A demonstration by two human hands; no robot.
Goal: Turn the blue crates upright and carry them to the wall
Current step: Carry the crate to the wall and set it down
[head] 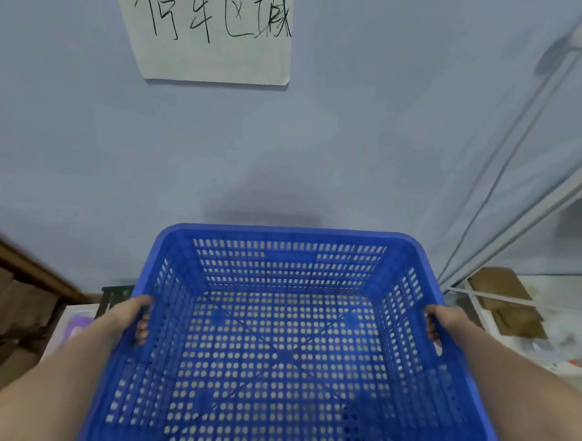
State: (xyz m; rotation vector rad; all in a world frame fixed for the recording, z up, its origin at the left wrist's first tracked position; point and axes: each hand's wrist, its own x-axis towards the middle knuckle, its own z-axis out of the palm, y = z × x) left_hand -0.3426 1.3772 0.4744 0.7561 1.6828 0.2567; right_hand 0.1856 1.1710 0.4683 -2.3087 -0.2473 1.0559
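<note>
A blue perforated crate (283, 338) is upright and empty, held in front of me with its open top facing up. My left hand (132, 320) grips the crate's left rim, fingers curled through the side. My right hand (441, 324) grips the right rim the same way. The crate's far edge is close to the pale blue wall (286, 152); its shadow falls on the wall just above the far rim. The floor shows through the holes in the crate's bottom.
A handwritten paper sign (215, 31) hangs on the wall above. Brown cardboard and a wooden edge (19, 293) lie at the left. A white frame with cardboard pieces (507, 306) and thin cables stands at the right corner.
</note>
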